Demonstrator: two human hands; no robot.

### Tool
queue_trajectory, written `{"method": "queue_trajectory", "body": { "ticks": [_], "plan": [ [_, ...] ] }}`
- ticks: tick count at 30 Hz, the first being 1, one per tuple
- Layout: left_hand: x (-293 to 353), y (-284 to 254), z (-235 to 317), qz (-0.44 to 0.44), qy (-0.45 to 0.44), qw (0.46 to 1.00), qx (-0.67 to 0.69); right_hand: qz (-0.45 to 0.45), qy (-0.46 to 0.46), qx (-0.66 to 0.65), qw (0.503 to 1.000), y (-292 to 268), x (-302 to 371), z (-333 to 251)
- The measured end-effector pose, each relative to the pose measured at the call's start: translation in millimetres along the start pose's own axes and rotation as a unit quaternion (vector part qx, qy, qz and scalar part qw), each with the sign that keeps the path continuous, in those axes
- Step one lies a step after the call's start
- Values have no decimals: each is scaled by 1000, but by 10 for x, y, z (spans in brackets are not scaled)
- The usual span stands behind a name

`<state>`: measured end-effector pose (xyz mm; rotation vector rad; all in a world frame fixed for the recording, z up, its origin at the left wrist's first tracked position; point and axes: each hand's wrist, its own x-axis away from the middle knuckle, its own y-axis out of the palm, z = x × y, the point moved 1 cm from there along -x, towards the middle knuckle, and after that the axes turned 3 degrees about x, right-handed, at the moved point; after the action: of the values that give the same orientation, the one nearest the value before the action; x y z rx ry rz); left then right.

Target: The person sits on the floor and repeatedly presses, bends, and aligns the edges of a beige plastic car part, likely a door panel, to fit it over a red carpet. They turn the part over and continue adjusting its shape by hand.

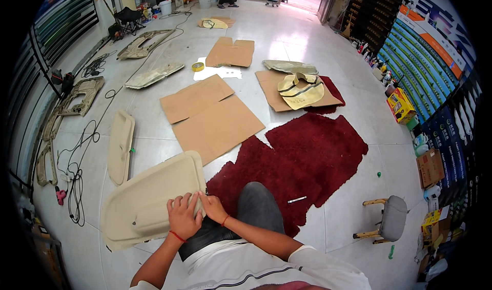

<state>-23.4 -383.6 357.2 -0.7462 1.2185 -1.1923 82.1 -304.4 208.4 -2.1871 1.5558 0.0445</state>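
A large beige molded trim panel (148, 198) rests tilted against my lap at the lower left. My left hand (183, 217) lies on its face near the right edge, fingers spread and bent against the surface. Right beside it, my right hand (212, 208) is closed on the panel's edge; part of its grip is hidden. Under my knee and out to the right spreads a dark red shaggy carpet piece (307, 157). A small white strip-like item (296, 200) lies on that carpet.
Flat cardboard (215, 118) lies ahead, with yellow tape (198, 66) farther off. A narrow beige panel (121, 146) and tangled black cables (77, 187) are at left. A small grey stool (393, 218) stands at right. Boxes and bottles line the right wall.
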Motion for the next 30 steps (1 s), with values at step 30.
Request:
{"method": "queue_trajectory", "body": {
  "ticks": [30],
  "plan": [
    [662,-132,-356,109,-170,976,81,15,401,-368,839,-1133,-164,-4]
  ]
}}
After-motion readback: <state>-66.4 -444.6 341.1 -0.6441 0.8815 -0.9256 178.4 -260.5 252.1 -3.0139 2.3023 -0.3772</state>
